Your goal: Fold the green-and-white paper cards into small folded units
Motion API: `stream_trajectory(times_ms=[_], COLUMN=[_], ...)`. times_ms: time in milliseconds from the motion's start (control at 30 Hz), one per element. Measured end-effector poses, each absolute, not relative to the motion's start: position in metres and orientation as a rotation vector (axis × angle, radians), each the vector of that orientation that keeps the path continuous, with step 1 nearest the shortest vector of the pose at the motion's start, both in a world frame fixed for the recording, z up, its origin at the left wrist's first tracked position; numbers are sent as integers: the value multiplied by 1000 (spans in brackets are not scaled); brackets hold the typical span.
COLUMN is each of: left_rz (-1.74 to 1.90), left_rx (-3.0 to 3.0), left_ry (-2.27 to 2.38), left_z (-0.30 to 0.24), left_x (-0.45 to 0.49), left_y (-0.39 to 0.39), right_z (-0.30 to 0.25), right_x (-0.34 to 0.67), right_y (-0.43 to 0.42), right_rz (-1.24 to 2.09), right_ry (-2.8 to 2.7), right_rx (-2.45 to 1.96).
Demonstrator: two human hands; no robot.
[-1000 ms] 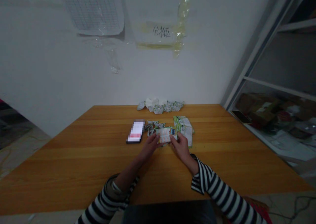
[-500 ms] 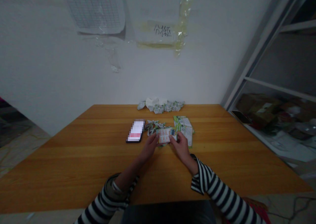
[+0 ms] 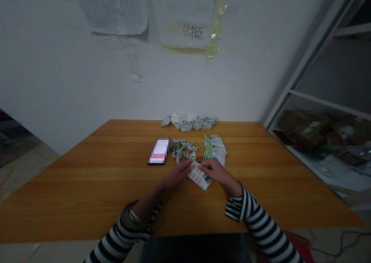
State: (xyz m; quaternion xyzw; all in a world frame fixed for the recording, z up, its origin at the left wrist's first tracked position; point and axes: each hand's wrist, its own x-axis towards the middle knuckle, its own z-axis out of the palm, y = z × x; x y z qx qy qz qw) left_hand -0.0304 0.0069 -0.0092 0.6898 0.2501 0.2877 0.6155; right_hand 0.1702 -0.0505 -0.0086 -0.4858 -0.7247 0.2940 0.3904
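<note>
Between my two hands is a small printed sheet of paper point(image 3: 199, 178), slanted with its lower corner toward me. My left hand point(image 3: 180, 173) has its fingers closed on the sheet's upper left edge. The fingers of my right hand point(image 3: 213, 168) press on its upper right part. Just beyond lie several folded strips of printed paper point(image 3: 181, 148), loosely grouped. A stack of flat green-and-white printed sheets point(image 3: 215, 149) rests right behind my right hand. A phone point(image 3: 159, 151) with a lit, blurred screen lies to the left.
Crumpled printed paper and white tissue-like pieces point(image 3: 188, 123) lie along the wooden table's point(image 3: 101, 170) back edge, against the wall. A shelf point(image 3: 321, 158) with boxes and bags stands at the right. Taped papers point(image 3: 116, 12) hang on the wall.
The sheet has turned from lying level to slanting, and has come a little nearer me. My right hand has moved over its upper edge. The folded strips show more fully.
</note>
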Motion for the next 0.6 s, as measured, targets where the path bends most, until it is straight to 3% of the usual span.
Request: stream_trajectory(times_ms=[200, 400, 600], left_rz=[774, 952, 707], left_rx=[1335, 1340, 1383], left_ry=[811, 843, 771], left_z=[-13, -19, -27], left_x=[-32, -30, -23], left_y=[27, 30, 24], right_z=[-28, -40, -41], right_x=[153, 136, 131], right_y=[-43, -46, -44], right_rz=[750, 684, 623], right_ry=[-1365, -1234, -1128], right_rx=[-1263, -1287, -1289])
